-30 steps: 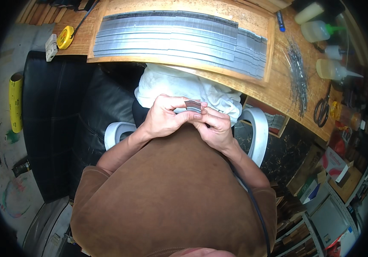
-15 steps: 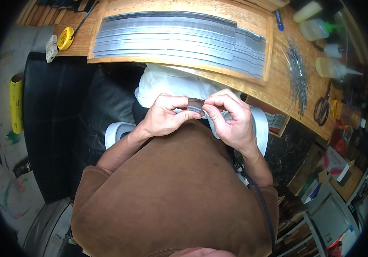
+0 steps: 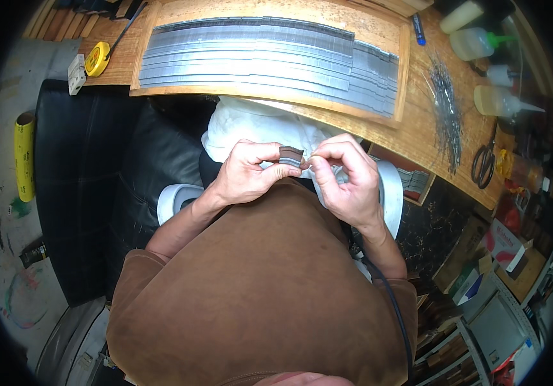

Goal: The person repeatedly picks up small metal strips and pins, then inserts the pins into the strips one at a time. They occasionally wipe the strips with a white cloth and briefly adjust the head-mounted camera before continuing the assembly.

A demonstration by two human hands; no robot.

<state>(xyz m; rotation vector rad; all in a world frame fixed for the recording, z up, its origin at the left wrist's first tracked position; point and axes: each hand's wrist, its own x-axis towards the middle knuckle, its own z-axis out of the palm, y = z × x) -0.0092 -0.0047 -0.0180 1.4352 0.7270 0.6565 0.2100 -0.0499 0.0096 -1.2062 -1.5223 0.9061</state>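
Above my lap, my left hand pinches a small, slightly curved piece with brown-grey and silvery bands between thumb and fingers. Just off the right edge of that piece is my right hand, thumb and fingertips pressed together. Whatever the right fingertips hold, if anything, is too small to make out. Beyond both hands, overlapping grey metallic strips lie in rows inside a shallow wooden tray on the bench. White cloth is bunched behind the hands.
Right on the bench are thin wire pieces, black-handled scissors, a blue marker and a green-tipped squeeze bottle. A yellow tape measure sits at the left bench edge. A black padded seat stands to my left.
My right fingertips have drawn slightly right, off the edge of the banded piece, leaving a small gap. The left hand still grips the piece and has hardly moved.
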